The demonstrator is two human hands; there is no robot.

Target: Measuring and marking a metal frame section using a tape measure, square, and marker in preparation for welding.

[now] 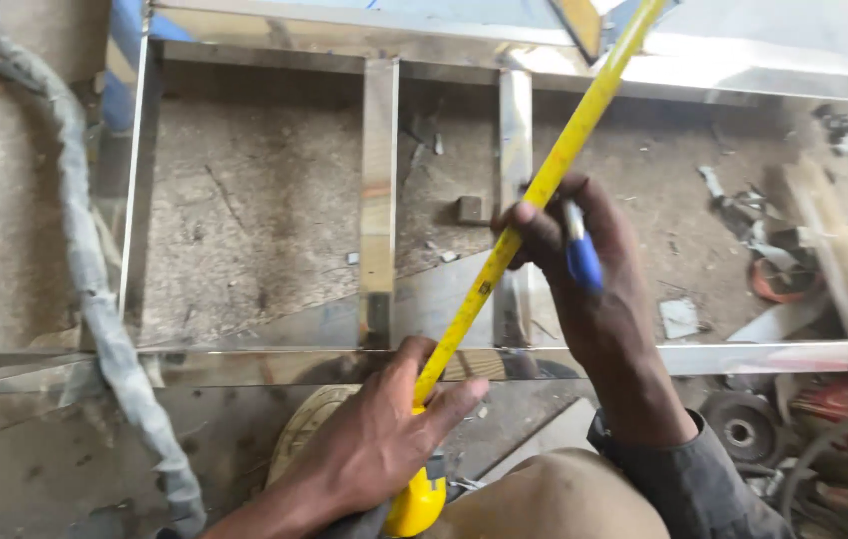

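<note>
My left hand [369, 444] is low in the view, fingers curled around the yellow tape measure case [416, 502], with the thumb pressed on the yellow tape blade [544, 185] where it comes out. The blade runs up and to the right, across the shiny steel frame [379, 200], and leaves the view at the top edge. My right hand [593, 289] is higher, wrist bent, fingers pinching the blade near its middle; a blue pen [581, 255] is tucked in the same hand. The frame lies on the rough concrete floor [244, 220]. A grey hose [94, 289] curves along the left side. On the right lie metal scraps [743, 215] and a grinding disc [740, 429], well apart from my hands.
</note>
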